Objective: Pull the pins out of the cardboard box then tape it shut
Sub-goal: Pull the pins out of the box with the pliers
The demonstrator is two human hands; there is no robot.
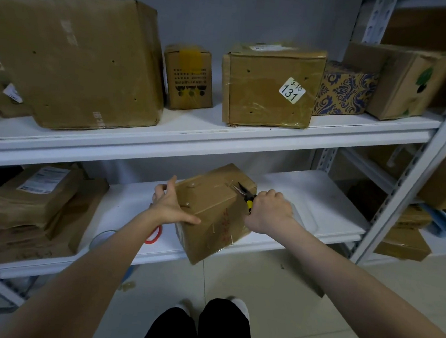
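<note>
**Cardboard box hanging over the shelf edge, pliers at a pin**

Cardboard like this tears easily, and that is the first worry: the cardboard box (203, 236) sits tilted just below the centre of the frame, its near corner jutting past the front lip of the lower shelf (307, 202). A hard tug could tip it off toward the floor, or rip the face around the pin instead of freeing it. The pliers (245, 194) could also slip off a thin shaft and jab the taped top. Several pins (213, 229) stick out of the near face too, close to the wrists, so a careless shift of grip might scratch skin.

The left hand (171, 204) lies flat against the box's left side, fingers straight and spread, bracing it. The right hand (269, 210) is clenched round the yellow handles at the box's right side, tips reaching onto the upper face. Whether they actually bite a pin I cannot tell. A red tape roll (155, 234) lies on the shelf beneath the left forearm.
</note>
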